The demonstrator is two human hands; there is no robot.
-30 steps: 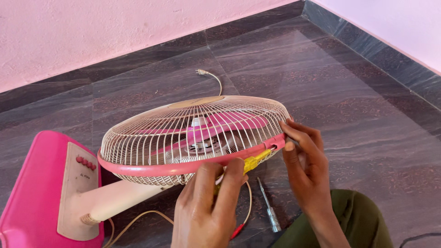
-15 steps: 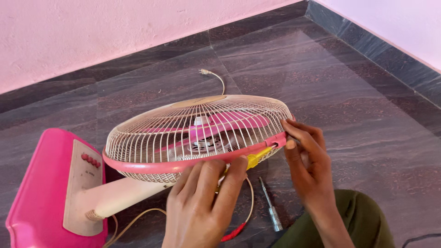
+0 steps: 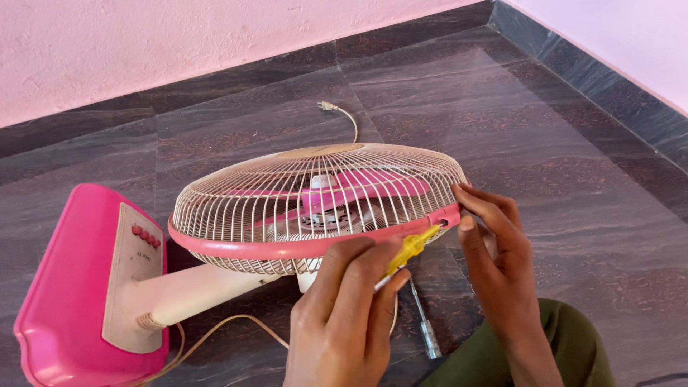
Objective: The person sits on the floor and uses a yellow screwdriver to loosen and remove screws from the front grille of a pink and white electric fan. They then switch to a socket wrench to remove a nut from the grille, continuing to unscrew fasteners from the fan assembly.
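Head view: the fan [image 3: 315, 208] lies tipped on the dark floor [image 3: 573, 143], cage facing up. The left hand [image 3: 344, 315] has its fingers clamped on a yellow-handled screwdriver [image 3: 408, 251], tip at the pink rim band [image 3: 287, 249] near its clip (likely working the clip's screw). The right hand [image 3: 502, 258] pinches the rim there, fingers together. The next move calls for a steady tip. A second screwdriver [image 3: 423, 322] lies beside. The pink base [image 3: 64, 287] carries a cream panel with red buttons.
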